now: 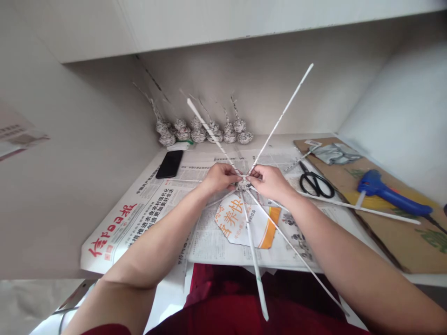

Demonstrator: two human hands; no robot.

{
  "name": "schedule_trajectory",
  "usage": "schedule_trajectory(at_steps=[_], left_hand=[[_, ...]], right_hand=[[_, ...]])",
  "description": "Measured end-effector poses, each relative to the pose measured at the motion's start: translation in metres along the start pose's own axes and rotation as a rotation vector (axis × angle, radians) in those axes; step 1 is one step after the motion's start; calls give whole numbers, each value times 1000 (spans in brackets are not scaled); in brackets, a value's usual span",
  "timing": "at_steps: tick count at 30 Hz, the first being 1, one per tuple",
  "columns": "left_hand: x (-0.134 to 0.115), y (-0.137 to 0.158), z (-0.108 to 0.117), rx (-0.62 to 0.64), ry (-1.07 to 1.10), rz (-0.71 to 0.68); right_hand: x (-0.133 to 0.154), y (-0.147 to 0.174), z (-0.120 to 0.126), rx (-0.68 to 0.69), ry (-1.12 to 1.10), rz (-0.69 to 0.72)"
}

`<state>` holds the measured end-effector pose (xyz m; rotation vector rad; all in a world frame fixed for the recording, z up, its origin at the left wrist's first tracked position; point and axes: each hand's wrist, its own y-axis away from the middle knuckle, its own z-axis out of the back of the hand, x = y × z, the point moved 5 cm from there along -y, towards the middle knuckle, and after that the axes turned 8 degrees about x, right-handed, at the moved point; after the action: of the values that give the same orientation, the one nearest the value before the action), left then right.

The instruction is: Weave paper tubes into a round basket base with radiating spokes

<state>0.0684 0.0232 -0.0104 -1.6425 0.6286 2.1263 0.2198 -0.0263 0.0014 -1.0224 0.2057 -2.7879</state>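
Note:
Between my hands is a small round woven paper piece, with several long rolled-paper rods fanning out from it. My left hand pinches its left edge, by the rod that slants up and left. On the opposite side my right hand grips the base of the rod pointing up and right. Both sets of fingers are closed. Below the weave lies a cut piece of printed card, white with orange lettering. One rod runs down over it toward my lap. The exact finger contact is partly hidden.
Newspaper covers the tabletop. Left sits a black phone. Several woven paper gourds line the back wall. At right are black scissors and a blue glue gun on cardboard. A shelf overhangs.

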Motion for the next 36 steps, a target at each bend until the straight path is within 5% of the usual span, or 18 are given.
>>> schedule_trajectory(at_steps=[7,13,18,27,32,34,36], left_hand=[[5,1,-5,-151,-162,19],[9,0,-5,-63,-126,3],[0,1,-1,-82,-422,-98],[-24,11,38,87,-610,-75],[-29,20,50,318,-475,-2],[-36,21,59,195,-492,-62],[-52,27,71,-105,-506,-218]], right_hand=[[0,-1,-3,40,27,-66],[2,0,-4,39,44,-72],[2,1,-5,19,84,-66],[-7,-2,-3,-11,56,-82],[-8,-3,5,-56,9,-85],[-7,-3,9,-97,-8,-81],[-8,-3,12,-123,-16,-81]])
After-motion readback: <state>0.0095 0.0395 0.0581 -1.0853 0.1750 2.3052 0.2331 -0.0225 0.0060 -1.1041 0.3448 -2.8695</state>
